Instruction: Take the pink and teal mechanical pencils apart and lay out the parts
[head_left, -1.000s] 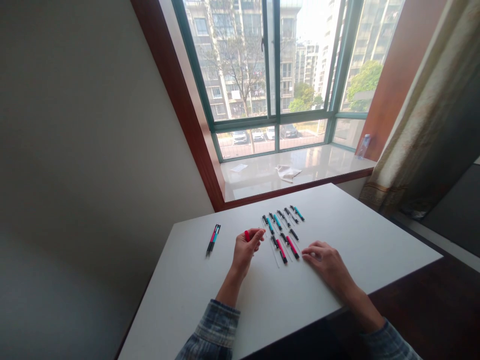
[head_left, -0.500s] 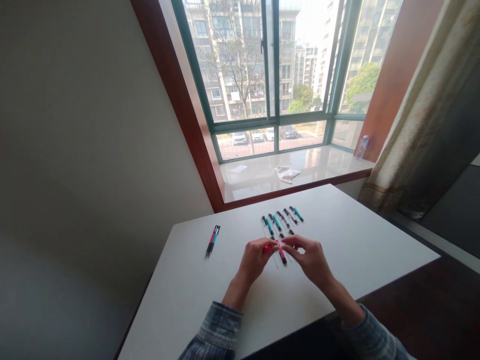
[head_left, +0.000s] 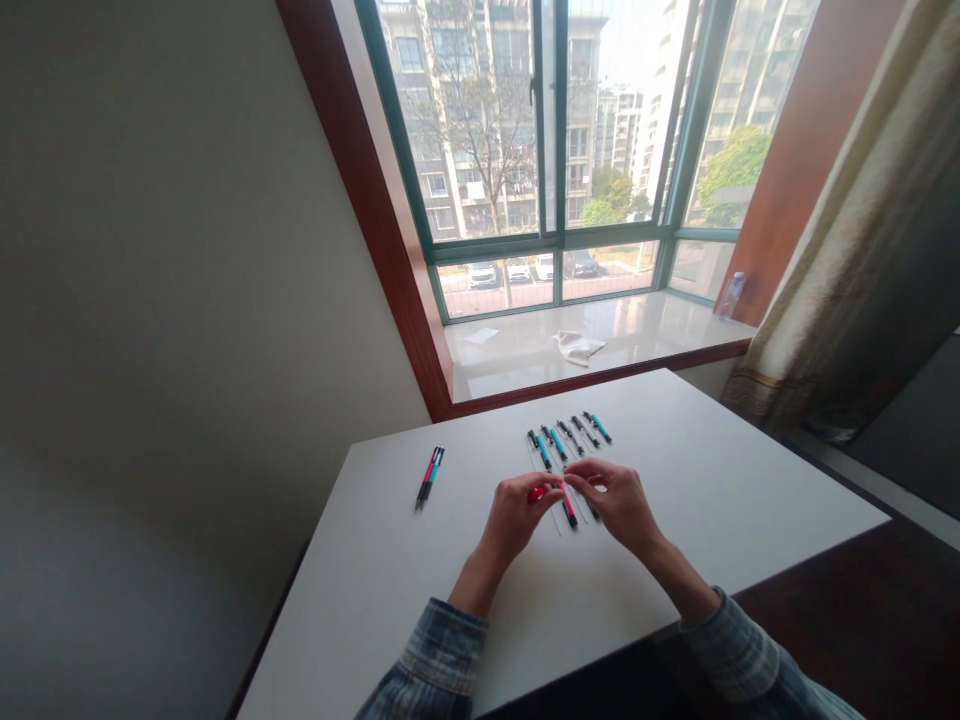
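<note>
My left hand (head_left: 516,512) is closed in a pinch on a red pen part (head_left: 535,494), mostly covered by the fingers. My right hand (head_left: 621,505) has thumb and forefinger pressed together close to the left fingertips; what they hold, if anything, is too small to make out. Under the fingertips, a pink pen barrel (head_left: 570,512) with a black end slants on the table. Thin refills lie beside it. Just beyond the hands are black and teal pen parts (head_left: 555,442) in slanted rows, partly hidden by my fingers.
Two pens, one pink and one teal (head_left: 430,478), lie side by side at the left of the white table (head_left: 390,590). Past the table's far edge, a crumpled cloth (head_left: 579,348), a paper and a clear bottle (head_left: 730,297) rest on the windowsill.
The fingertips of both hands have come closer together, and the right hand has shifted slightly up. The view has moved a little. The pens on the left stay put.
</note>
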